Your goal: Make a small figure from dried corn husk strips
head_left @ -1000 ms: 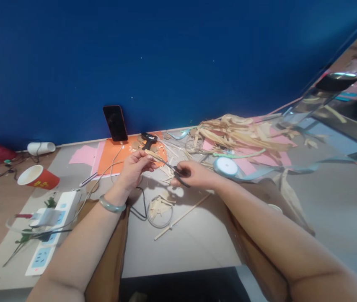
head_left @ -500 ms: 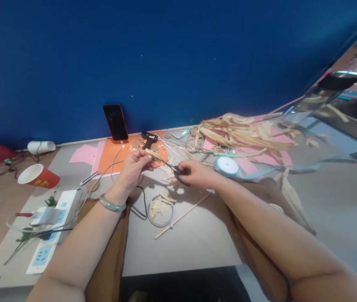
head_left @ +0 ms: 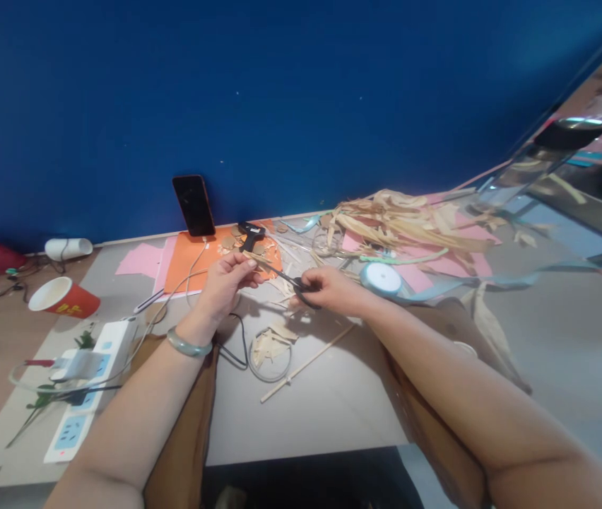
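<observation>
left hand (head_left: 225, 281): raised just above the table, fingers pinched shut on one end of a thin husk strip (head_left: 258, 260); green bangle (head_left: 189, 344) on the wrist
right hand (head_left: 331, 291): fingers closed through the handles of black scissors (head_left: 293, 283), blades pointing left toward the strip
husk strip: pale, short, held between both hands over the table middle, in front of the orange sheet (head_left: 195, 265); scissor tips meet it, can't tell whether the blades are open
table (head_left: 327, 410): grey, cluttered
below hands: clear round dish (head_left: 270, 346) with husk scraps, thin wooden stick (head_left: 306, 365) lying beside it
right of hands: light blue ribbon spool (head_left: 381, 278), ribbon trailing right; dried husk pile (head_left: 407, 223) behind it on pink paper
back: phone (head_left: 193, 205) upright against the blue wall, black glue gun (head_left: 251, 235) on the orange sheet
left: white power strip (head_left: 89, 382), red paper cup (head_left: 63, 297) on its side
</observation>
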